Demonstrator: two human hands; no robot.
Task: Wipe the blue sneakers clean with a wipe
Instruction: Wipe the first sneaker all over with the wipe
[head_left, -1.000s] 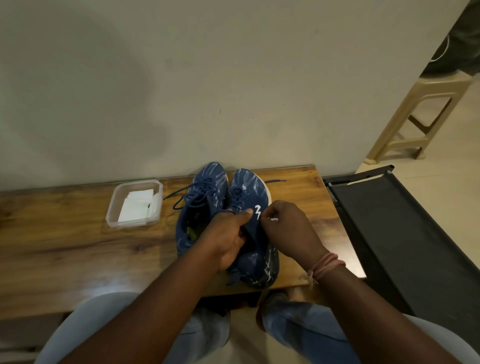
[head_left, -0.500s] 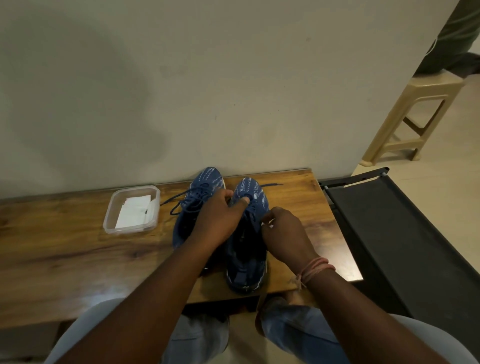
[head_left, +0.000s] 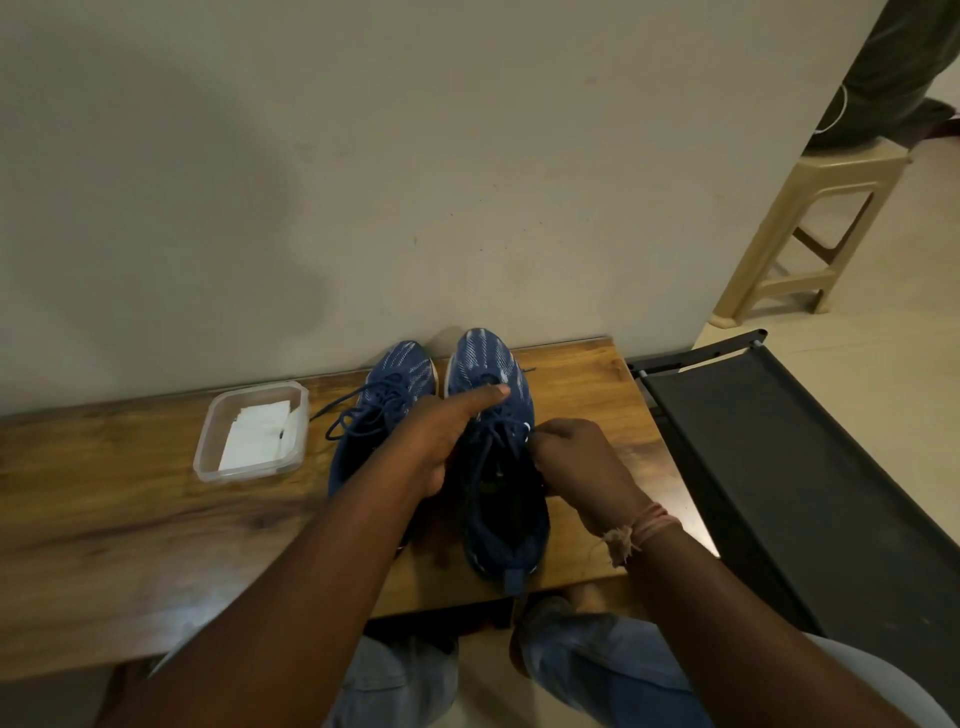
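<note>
Two blue sneakers stand side by side on the wooden table, toes toward the wall. My left hand grips the right sneaker from its left side, thumb laid across the laces. The left sneaker is partly hidden behind that hand, its laces loose. My right hand is curled against the right sneaker's right side. A small bit of white, apparently a wipe, shows at its fingertips.
A clear plastic tub holding folded white wipes sits left of the sneakers. A black fabric cot stands to the right of the table. Behind it is a beige plastic stool. A person's leg is at top right.
The right sneaker went from lying tilted on its side to standing upright and shifted toward the wall. My left hand slid forward over its laces; my right hand stayed at its side.
</note>
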